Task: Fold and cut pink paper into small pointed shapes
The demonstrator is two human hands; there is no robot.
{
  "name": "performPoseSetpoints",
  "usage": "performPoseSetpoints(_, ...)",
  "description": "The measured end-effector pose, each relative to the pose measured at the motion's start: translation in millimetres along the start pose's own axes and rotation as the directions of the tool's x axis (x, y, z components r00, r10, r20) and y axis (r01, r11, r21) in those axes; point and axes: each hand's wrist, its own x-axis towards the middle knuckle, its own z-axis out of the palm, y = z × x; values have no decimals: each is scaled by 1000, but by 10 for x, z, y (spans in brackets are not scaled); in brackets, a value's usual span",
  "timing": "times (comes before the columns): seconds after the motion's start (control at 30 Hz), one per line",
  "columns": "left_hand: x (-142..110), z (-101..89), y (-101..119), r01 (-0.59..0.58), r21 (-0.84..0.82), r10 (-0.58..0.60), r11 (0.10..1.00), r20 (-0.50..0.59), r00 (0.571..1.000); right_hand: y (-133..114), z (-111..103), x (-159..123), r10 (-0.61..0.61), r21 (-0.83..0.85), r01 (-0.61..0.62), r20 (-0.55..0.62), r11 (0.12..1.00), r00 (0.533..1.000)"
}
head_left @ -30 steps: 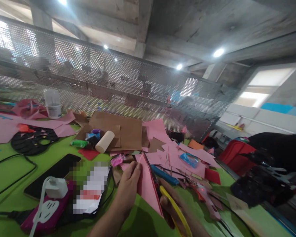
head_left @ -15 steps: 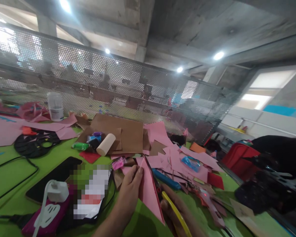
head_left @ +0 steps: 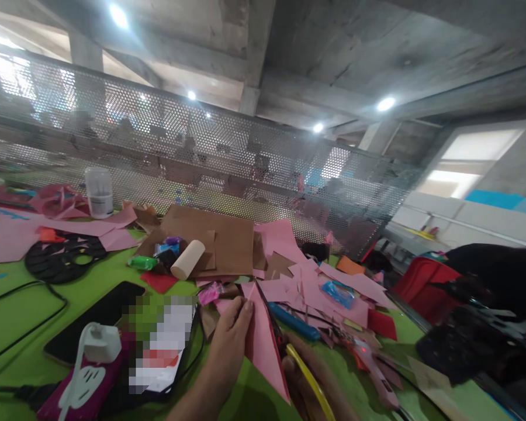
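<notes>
My left hand (head_left: 228,345) pinches the left edge of a pink paper triangle (head_left: 263,342) that stands upright over the green table (head_left: 35,327). My right hand (head_left: 319,383) grips yellow-handled scissors (head_left: 304,371). Their dark blades (head_left: 267,307) run up along the triangle's right edge. The right hand is partly cut off by the bottom of the view.
A black phone (head_left: 94,318), a white charger (head_left: 97,342) on a magenta power strip and black cables lie at left. Brown card (head_left: 221,240), a paper roll (head_left: 187,259), pink scraps (head_left: 315,286), a blue tool (head_left: 296,321), a glue gun (head_left: 372,365) and a perforated metal screen (head_left: 201,152) surround the work.
Both hands keep their hold on the triangle and scissors. The view has drifted slightly; the scissors sit a little lower in the picture.
</notes>
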Motion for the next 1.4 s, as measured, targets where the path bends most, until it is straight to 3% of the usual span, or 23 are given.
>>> performPoseSetpoints(0.1,8,-13,15,0,-8,0,1000,-19,1000,88,-79,87,56,104,-51,-52,993,997)
performPoseSetpoints(0.23,-2,-19,48,5,2,-5,1000,-31,1000,114,-414,509,99,-56,-108,-141,993,985)
performPoseSetpoints(0.4,2,-29,79,-32,26,33,999,-56,998,66,-749,940,85,-59,-95,-158,994,984)
performPoseSetpoints(0.57,26,-8,60,-116,39,119,993,-92,989,-36,-552,689,154,56,-153,-17,987,988)
performPoseSetpoints(0.7,21,15,29,-181,55,185,982,-81,979,-179,-217,429,192,320,-234,158,918,969)
performPoseSetpoints(0.87,18,-6,40,-211,94,218,973,-71,973,-260,27,401,158,350,-172,68,921,985)
performPoseSetpoints(0.97,32,-10,60,-145,16,145,989,-15,989,-251,36,451,107,321,-103,5,941,994)
performPoseSetpoints(1.13,55,-15,55,84,-130,-65,988,146,987,-232,-6,469,94,258,-87,-12,962,996)
performPoseSetpoints(1.27,82,-36,16,153,-228,-127,962,127,984,-175,-68,389,72,291,-66,-10,954,997)
performPoseSetpoints(1.4,109,-56,-33,151,-255,-125,955,115,986,-29,-197,239,53,164,-52,-3,985,999)
